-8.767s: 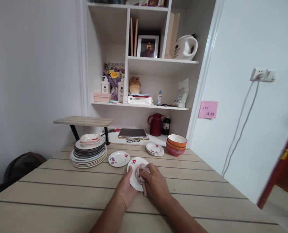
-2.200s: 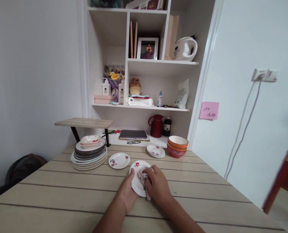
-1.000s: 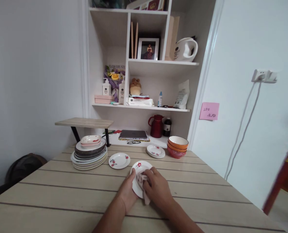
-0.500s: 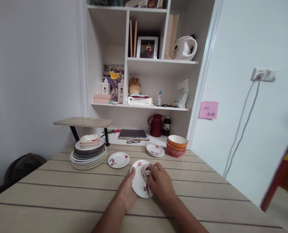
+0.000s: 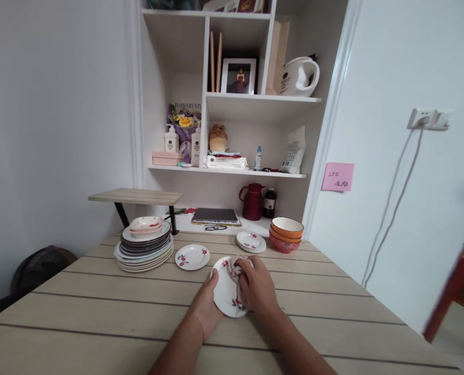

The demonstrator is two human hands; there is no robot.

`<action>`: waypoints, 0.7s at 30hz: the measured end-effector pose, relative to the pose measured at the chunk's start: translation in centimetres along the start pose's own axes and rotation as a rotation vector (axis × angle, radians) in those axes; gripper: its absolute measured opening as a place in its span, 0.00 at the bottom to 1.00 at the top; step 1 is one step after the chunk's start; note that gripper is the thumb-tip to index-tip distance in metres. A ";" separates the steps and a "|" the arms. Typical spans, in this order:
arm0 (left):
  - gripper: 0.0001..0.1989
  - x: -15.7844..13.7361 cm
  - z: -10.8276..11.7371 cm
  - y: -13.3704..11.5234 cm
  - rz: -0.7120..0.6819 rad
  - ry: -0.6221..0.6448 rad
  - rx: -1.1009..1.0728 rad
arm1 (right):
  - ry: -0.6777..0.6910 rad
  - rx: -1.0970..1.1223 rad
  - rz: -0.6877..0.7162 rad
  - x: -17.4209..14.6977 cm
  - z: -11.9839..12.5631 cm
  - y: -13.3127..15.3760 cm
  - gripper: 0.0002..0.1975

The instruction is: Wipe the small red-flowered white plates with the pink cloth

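A small white plate [image 5: 224,293] with red flowers and dark leaves is held tilted above the table's middle. My left hand [image 5: 207,302] grips its left rim, thumb on the upper face and the other fingers hidden beneath. In my right hand [image 5: 258,284] is a bunched pale pinkish cloth [image 5: 235,267], pressed against the plate's upper right part. Beyond it, a similar flowered plate [image 5: 193,257] lies flat on the table. A short stack of small flowered plates [image 5: 251,241] sits farther back to the right.
At the back left, a tall stack of plates [image 5: 144,255] carries small dishes [image 5: 146,224], beside a low wooden stand [image 5: 136,196]. Nested bowls [image 5: 287,233] stand back right. Behind are a laptop [image 5: 215,215], glasses [image 5: 215,227], a red jug [image 5: 253,202] and a dark bottle [image 5: 269,203].
My right hand has moved the cloth slightly up and away along the plate, uncovering more of the lower flower pattern. My left hand keeps its hold on the rim.
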State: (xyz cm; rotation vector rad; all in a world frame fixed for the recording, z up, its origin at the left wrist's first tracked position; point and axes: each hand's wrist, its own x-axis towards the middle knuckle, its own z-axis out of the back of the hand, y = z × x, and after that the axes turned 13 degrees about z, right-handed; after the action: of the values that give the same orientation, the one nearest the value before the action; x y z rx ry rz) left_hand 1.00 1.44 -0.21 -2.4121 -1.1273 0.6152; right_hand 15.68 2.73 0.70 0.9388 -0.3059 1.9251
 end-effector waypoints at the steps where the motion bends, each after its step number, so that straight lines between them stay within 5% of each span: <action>1: 0.27 0.0 0.1 -0.1 0.006 0.003 -0.008 | 0.026 -0.002 -0.008 -0.3 0.1 -0.1 0.18; 9: 0.25 -0.2 0.5 -0.9 0.047 0.052 -0.032 | 0.216 0.194 0.108 -1.3 0.3 2.3 0.14; 17: 0.25 -0.1 0.0 -0.2 0.103 0.068 0.033 | 0.011 0.136 0.051 -0.3 0.0 1.1 0.17; 21: 0.27 0.0 0.3 -0.2 0.070 0.085 -0.008 | 0.025 0.040 -0.001 -0.6 0.2 -0.1 0.17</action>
State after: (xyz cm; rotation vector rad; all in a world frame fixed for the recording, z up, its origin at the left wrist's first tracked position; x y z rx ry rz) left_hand 0.76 1.62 -0.39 -2.4684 -1.0172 0.5259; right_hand 16.03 2.27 0.36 0.9405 -0.2533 1.9467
